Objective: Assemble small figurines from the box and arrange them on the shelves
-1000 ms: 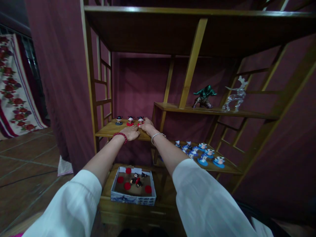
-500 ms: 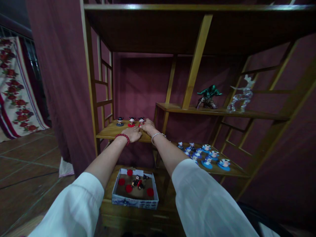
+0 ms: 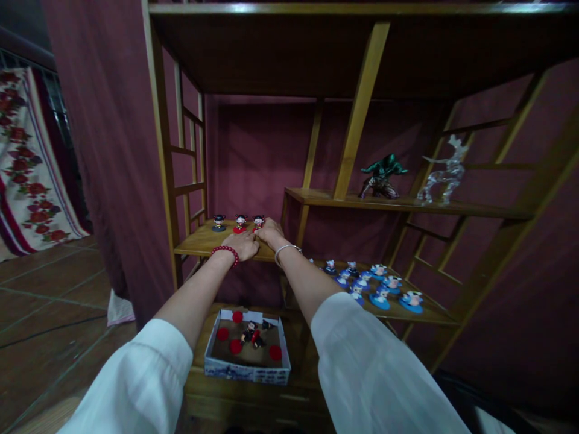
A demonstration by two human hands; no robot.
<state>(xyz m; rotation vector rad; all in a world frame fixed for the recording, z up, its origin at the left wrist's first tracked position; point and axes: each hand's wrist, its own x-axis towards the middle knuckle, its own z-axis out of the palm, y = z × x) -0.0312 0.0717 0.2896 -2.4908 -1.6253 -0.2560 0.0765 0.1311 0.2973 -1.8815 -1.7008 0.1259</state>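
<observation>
Three small doll figurines with black hair stand in a row on the left shelf (image 3: 199,244). The left doll (image 3: 219,222) has a dark base, the middle doll (image 3: 240,223) a red one. Both my hands meet at the right-hand doll (image 3: 258,222). My right hand (image 3: 271,232), with a silver bangle at the wrist, has its fingers closed at that doll's right side. Lower and to the left, my left hand (image 3: 244,246), wearing a red bead bracelet, has bent fingers at the doll's red base. My fingers partly hide the base and the exact grip.
Below, a shallow box (image 3: 246,372) holds red discs and several loose dolls. On the lower right shelf stand several blue-based figurines (image 3: 380,296). Above them are a green-and-bronze statuette (image 3: 384,176) and a clear deer figure (image 3: 446,172). A wooden post (image 3: 362,114) rises right of my hands.
The view has shifted very slightly. Both hands stay at the right-hand doll with hardly any movement, and the other figurines stand where they were.
</observation>
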